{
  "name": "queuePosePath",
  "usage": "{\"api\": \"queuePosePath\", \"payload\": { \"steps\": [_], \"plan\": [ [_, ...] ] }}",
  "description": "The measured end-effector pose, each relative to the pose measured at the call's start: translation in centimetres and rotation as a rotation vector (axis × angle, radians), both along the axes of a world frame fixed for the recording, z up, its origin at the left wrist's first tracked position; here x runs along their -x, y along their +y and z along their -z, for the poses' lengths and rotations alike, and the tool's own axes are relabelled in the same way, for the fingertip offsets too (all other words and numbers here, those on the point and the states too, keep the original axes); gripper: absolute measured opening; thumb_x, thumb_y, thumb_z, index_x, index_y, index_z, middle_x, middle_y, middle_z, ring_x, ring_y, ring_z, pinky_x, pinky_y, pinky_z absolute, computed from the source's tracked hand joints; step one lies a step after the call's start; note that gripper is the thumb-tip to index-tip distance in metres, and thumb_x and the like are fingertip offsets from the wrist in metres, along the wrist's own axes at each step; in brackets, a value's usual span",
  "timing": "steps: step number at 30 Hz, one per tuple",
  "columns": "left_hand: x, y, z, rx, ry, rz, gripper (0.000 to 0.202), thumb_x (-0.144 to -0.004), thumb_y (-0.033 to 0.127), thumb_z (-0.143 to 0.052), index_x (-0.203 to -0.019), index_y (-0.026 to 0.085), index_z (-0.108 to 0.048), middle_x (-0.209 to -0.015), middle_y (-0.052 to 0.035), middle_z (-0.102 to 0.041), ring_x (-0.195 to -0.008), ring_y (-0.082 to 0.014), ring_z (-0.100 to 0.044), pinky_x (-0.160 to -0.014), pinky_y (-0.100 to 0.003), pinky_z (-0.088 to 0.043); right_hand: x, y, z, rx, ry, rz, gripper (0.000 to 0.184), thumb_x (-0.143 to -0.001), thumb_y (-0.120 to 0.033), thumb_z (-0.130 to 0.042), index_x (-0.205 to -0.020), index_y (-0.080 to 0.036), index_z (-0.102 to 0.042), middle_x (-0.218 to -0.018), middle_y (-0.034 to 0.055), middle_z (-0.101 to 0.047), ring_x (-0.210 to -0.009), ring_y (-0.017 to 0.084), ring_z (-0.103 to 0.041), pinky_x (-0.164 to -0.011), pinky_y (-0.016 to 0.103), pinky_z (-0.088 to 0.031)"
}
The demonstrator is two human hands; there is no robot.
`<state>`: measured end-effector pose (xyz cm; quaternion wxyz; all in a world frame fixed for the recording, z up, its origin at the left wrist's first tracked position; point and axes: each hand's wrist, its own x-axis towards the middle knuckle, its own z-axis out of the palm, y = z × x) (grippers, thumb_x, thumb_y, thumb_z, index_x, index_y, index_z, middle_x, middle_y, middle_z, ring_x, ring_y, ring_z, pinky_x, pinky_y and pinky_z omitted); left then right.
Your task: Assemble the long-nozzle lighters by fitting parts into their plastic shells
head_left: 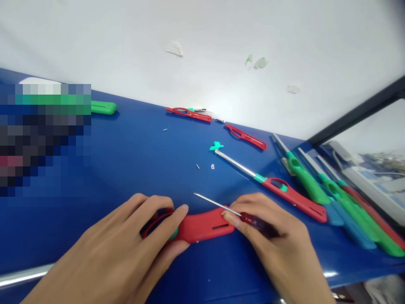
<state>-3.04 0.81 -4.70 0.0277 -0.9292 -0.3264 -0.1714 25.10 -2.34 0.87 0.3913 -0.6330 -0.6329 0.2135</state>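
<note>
My left hand [126,245] is closed around the handle of a red barbecue lighter [205,226], with its thumb below and fingers over the trigger loop. A bit of green trigger shows between the fingers; the lighter's front end is hidden under the hand. In my right hand [272,240] is a screwdriver [215,203] with a dark red handle, its thin shaft pointing left above the lighter. My right fingertips also touch the butt end of the lighter. Just beyond lies another red lighter [294,198] with a silver tube, near a small green plastic piece [217,146].
Two red handle shells [190,114] [246,136] lie by the wall. Small loose parts [212,166] dot the blue table [142,156]. Several green, blue and red lighters [351,207] line the right side, beside a power strip [373,181]. A green handle [103,107] and a blurred-out patch are left.
</note>
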Motion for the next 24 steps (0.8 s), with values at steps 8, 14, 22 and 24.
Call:
{"api": "queuePosePath", "payload": {
  "steps": [8, 14, 22, 24],
  "plan": [
    [0.2, 0.4, 0.0, -0.033, -0.003, 0.055, 0.054, -0.107, 0.015, -0.047, -0.152, 0.043, -0.061, -0.152, -0.0027, -0.064, -0.136, -0.0324, -0.065, -0.117, -0.059, -0.055, -0.3, 0.0, -0.1, -0.009, 0.068, 0.022, 0.018, -0.092, -0.023, -0.083, -0.086, -0.039, -0.086, -0.093, -0.0077, -0.082, -0.080, 0.011, -0.079, -0.072, 0.009, -0.061],
    [-1.1, 0.9, -0.9, 0.018, -0.164, 0.002, 0.036, -0.107, 0.033, -0.061, -0.142, 0.035, -0.072, -0.137, -0.0047, -0.074, -0.127, -0.0279, -0.071, -0.113, -0.043, -0.060, -0.2, 0.1, -0.3, -0.034, 0.070, 0.072, 0.017, -0.092, -0.026, -0.082, -0.087, -0.041, -0.087, -0.093, -0.0094, -0.085, -0.080, 0.011, -0.081, -0.072, 0.010, -0.062],
    [-1.5, 1.1, -0.9, 0.039, -0.207, 0.002, 0.038, -0.105, 0.040, -0.066, -0.142, 0.036, -0.072, -0.139, -0.0041, -0.074, -0.129, -0.0286, -0.070, -0.112, -0.043, -0.061, -1.0, -0.7, -0.1, -0.106, 0.019, 0.268, 0.016, -0.098, -0.050, -0.075, -0.104, -0.035, -0.078, -0.078, -0.0031, -0.078, -0.063, 0.013, -0.072, -0.057, 0.016, -0.059],
    [-0.6, 0.9, -0.4, 0.030, -0.184, 0.001, 0.041, -0.105, 0.034, -0.065, -0.146, 0.039, -0.070, -0.142, -0.0032, -0.072, -0.128, -0.0287, -0.071, -0.113, -0.045, -0.061, -1.6, -1.3, -0.1, -0.067, 0.134, 0.337, 0.025, -0.097, -0.053, -0.077, -0.110, -0.033, -0.070, -0.068, -0.0047, -0.068, -0.050, 0.011, -0.059, -0.044, 0.016, -0.051]
  ]
}}
